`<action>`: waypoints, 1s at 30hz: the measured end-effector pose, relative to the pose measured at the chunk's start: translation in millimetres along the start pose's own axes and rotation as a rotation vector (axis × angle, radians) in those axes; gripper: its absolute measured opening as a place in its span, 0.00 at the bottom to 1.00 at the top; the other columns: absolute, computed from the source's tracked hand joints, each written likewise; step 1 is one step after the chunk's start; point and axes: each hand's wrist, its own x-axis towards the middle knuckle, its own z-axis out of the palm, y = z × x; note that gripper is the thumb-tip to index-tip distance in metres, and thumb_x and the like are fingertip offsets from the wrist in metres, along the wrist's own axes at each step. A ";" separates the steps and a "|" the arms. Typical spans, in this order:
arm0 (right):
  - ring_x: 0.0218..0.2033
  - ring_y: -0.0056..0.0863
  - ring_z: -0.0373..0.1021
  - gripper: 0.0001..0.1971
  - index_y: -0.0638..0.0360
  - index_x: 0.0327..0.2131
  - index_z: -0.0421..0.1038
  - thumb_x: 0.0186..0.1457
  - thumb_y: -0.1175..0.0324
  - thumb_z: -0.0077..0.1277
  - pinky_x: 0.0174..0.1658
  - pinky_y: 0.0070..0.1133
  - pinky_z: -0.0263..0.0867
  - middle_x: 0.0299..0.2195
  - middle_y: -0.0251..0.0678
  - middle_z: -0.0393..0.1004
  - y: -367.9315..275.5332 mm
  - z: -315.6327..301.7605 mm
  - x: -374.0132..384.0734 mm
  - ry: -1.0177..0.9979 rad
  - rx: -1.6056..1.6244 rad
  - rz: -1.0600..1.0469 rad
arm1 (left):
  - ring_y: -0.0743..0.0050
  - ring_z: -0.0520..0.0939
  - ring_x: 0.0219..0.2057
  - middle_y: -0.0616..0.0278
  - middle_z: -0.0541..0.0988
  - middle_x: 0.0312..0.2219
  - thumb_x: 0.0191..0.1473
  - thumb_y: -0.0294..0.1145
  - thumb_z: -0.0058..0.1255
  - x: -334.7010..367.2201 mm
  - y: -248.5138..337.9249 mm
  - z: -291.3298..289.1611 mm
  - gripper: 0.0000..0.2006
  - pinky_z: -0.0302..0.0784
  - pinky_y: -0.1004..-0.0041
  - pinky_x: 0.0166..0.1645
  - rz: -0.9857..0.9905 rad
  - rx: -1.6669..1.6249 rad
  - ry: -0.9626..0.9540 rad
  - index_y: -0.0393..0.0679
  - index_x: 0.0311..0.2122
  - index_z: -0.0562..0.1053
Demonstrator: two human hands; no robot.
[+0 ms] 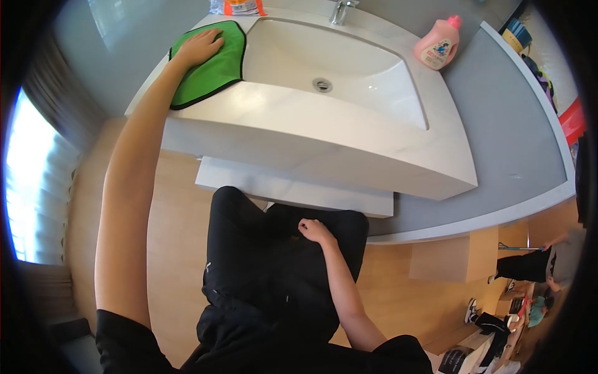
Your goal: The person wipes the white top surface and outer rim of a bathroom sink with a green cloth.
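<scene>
My left hand (200, 47) lies flat on a green cloth (215, 73) with a black border, fingers stretched out and pressing on its top. The cloth is spread over the left end of a white marbled countertop (274, 103), and its right edge reaches the rim of the sink (355, 56). Down at my lap, my right hand (316, 230) rests on my black trousers with its fingers loosely curled in. Nothing shows in that hand.
A metal faucet (342, 11) stands behind the basin. At the counter's right back corner is a pink bottle (438, 45); an orange and white package (238, 7) lies at the back left. A grey partition (504, 131) bounds the right side. Other people (529, 265) are at far right.
</scene>
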 end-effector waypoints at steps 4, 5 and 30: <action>0.44 0.44 0.76 0.15 0.57 0.46 0.76 0.61 0.61 0.50 0.47 0.33 0.71 0.42 0.45 0.80 -2.3 -7.0 -6.9 -0.023 -0.004 -0.004 | 0.55 0.65 0.65 0.56 0.66 0.63 0.61 0.53 0.33 -25.6 20.7 -8.0 0.29 0.55 0.54 0.68 -0.092 0.007 -0.010 0.46 0.61 0.65; 0.44 0.44 0.76 0.15 0.57 0.46 0.76 0.61 0.61 0.50 0.47 0.33 0.71 0.42 0.45 0.80 -6.7 -8.6 -11.0 -0.026 -0.006 -0.012 | 0.51 0.64 0.65 0.52 0.66 0.62 0.60 0.52 0.33 -34.4 24.7 -5.6 0.29 0.54 0.49 0.68 -0.106 0.031 0.020 0.45 0.61 0.65; 0.41 0.35 0.70 0.14 0.60 0.44 0.75 0.58 0.62 0.54 0.47 0.30 0.65 0.34 0.38 0.75 -321.3 -196.3 -87.9 1.168 -0.355 -0.884 | 0.37 0.74 0.54 0.40 0.76 0.51 0.61 0.49 0.41 -179.2 130.0 -21.3 0.23 0.65 0.48 0.58 -0.074 0.219 0.472 0.47 0.53 0.75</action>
